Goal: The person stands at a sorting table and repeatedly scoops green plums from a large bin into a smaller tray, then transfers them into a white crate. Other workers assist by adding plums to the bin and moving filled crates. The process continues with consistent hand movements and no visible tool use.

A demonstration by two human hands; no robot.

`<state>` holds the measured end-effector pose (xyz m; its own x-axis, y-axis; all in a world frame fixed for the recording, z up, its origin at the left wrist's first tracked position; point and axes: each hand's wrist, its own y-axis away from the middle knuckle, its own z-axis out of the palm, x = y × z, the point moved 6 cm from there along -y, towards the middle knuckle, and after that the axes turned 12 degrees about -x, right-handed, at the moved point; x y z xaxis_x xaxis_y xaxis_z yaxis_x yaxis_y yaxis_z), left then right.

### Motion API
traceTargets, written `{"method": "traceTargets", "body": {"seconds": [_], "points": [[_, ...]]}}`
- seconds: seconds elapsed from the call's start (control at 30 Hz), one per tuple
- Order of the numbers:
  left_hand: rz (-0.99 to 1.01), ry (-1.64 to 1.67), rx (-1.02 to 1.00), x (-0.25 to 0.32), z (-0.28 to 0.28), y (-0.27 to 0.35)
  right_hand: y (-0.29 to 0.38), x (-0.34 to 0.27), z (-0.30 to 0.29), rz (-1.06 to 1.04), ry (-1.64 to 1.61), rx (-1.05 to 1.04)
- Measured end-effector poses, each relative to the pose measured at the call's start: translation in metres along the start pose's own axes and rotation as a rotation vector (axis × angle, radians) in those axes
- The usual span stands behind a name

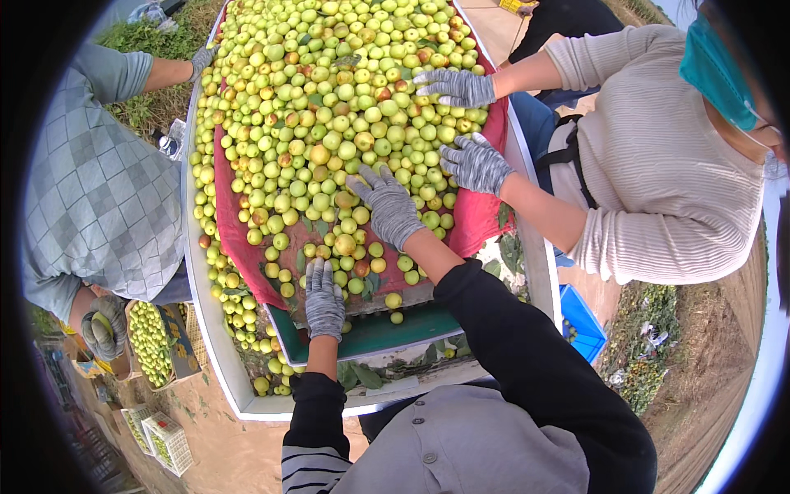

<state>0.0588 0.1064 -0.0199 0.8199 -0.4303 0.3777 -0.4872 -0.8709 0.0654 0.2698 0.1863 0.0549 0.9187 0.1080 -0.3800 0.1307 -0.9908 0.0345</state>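
Observation:
A large heap of small green and reddish-brown fruits, perhaps jujubes (345, 117), lies on a red cloth (237, 228) in a white-rimmed sorting table. My left hand (324, 299), in a grey knitted glove, rests palm down at the heap's lower edge, over the table's near end. Farther up and to the right, my right hand (390, 210), gloved alike, lies on the fruits with its fingers spread. Neither hand shows a fruit gripped, though what lies under the palms is hidden. A few fruits sit near a green tray edge (395, 336) below my hands.
Co-workers stand at both sides; the right one's gloved hands (475, 165) are close to my right hand. The table's white rim (265, 410) is before me. Boxes of fruit (179, 346) and white crates (176, 454) stand lower left, a blue crate (589, 327) at right.

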Motion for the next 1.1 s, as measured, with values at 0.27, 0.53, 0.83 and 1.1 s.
{"method": "traceTargets", "body": {"seconds": [0.27, 0.53, 0.83, 1.1], "points": [[-0.138, -0.068, -0.074, 0.007, -0.045, -0.062, 0.002, -0.034, 0.041, -0.086, 0.102, -0.437], [0.196, -0.134, -0.229, 0.076, 0.004, -0.073, 0.056, 0.053, 0.017, 0.164, 0.245, -0.251], [0.034, -0.113, 0.059, 0.009, -0.038, -0.075, 0.061, 0.084, -0.015, 0.096, 0.048, 0.009], [-0.286, -0.108, -0.16, -0.044, -0.095, -0.141, 0.012, 0.048, 0.03, 0.103, 0.087, -0.343]]}}
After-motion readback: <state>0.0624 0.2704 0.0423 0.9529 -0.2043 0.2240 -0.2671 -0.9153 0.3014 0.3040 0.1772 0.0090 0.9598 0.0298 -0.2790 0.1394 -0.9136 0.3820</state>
